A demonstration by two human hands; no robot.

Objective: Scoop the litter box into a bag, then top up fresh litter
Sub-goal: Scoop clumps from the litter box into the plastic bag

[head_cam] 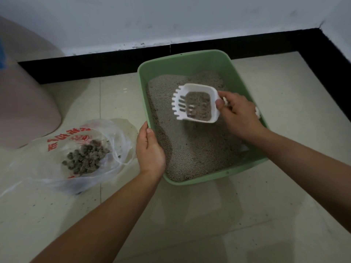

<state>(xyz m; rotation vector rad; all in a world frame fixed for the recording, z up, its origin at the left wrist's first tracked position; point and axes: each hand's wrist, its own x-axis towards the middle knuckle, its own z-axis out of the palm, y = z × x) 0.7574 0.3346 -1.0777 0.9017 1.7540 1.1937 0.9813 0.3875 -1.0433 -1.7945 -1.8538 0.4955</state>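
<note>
The green litter box [191, 59] sits on the tiled floor [190, 215] near the black skirting, grey litter [190, 147] spread across its bottom. The person's left hand [150, 150] has its grip closed over the box's near-left rim, thumb inside the wall. The right hand [237, 114] is wrapped tight round the handle of a white slotted scoop [195, 103], held above the litter with grains in its bowl. To the left, a clear plastic bag [81, 156] with red print lies open on the floor, dark clumps [85, 158] heaped inside.
</note>
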